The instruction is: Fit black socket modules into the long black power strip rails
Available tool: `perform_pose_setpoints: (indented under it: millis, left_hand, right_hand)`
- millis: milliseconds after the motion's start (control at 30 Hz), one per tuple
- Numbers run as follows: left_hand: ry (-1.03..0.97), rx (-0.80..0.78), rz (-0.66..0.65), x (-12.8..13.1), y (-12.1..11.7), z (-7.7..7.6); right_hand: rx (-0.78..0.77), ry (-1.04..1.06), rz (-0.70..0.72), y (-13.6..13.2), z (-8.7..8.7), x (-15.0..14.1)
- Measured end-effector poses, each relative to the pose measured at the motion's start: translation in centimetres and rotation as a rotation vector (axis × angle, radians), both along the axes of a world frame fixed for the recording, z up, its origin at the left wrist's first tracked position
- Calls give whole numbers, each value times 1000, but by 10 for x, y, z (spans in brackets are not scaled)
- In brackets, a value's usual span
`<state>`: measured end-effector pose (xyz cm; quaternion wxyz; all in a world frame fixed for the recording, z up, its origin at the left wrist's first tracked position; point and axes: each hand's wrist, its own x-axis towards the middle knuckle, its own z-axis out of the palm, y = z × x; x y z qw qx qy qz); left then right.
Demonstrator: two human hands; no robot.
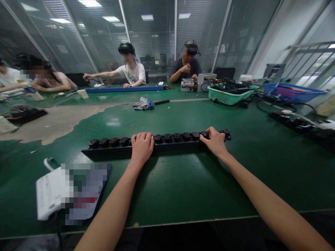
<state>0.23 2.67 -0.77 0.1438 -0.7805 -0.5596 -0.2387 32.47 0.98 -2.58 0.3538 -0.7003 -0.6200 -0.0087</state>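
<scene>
A long black power strip (178, 144) lies crosswise on the green table in front of me, with a row of round black sockets (176, 137) along its top. My left hand (142, 144) is closed over the strip left of its middle, fingers over the far edge. Near the right end, my right hand (215, 141) is closed with thumb and fingers pinching one of the sockets. Part of that socket is hidden by the fingers. One more black socket (226, 133) shows just beyond my right hand. Under my left hand, a stretch of the row is covered.
A white device (49, 191) and a blurred flat item (89, 195) lie front left. Gloves (143, 104) sit further back. A green basket (230, 94) of cables and a blue basket (293, 92) stand right. Several people sit across the green table (183, 188), near a blue strip (125, 89).
</scene>
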Motion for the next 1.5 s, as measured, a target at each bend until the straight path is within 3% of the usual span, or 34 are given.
perform_pose_setpoints:
  millis: [333,867,1100,1333,1500]
  left_hand:
    - [3,-5,-12,-1,1,0]
    - [10,10,-19,-2,2,-1]
    - [16,14,-17,-3,2,-1]
    - [10,11,-16,-2,2,-1]
    - [9,11,-20,-2,1,-1]
  right_hand:
    - [-8,4,-80,4,-3,-2]
    - [-12,-20,-53,4,-1,10]
    - [-57,77,36,1,4,22]
    - [11,56,-18,3,-2,17]
    - [-22,59,-33,5,-3,18]
